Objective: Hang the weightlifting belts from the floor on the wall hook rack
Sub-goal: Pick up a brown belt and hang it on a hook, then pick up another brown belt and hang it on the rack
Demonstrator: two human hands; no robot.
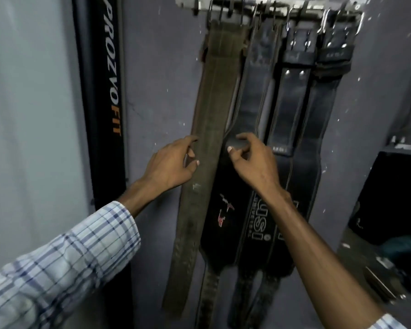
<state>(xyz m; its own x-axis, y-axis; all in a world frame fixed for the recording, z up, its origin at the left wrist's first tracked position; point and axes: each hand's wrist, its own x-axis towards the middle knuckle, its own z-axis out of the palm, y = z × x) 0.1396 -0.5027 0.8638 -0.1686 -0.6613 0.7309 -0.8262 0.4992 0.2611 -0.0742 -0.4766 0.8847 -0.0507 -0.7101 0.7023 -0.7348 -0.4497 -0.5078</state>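
Note:
Several weightlifting belts hang side by side from a metal hook rack [266, 7] at the top of the grey wall. The leftmost is an olive-brown belt [209, 110]; to its right hang black belts [254, 96], one with white lettering low down. My left hand [169, 165] rests at the left edge of the olive-brown belt, fingertips curled on it. My right hand [252, 160] touches the black belt beside it, thumb and fingers slightly apart. Neither hand clearly grips a belt.
A black upright panel [109, 103] with orange and white lettering stands left of the belts, next to a pale wall. On the right, a dark recess or shelf [389, 198] holds dim objects. The floor is out of view.

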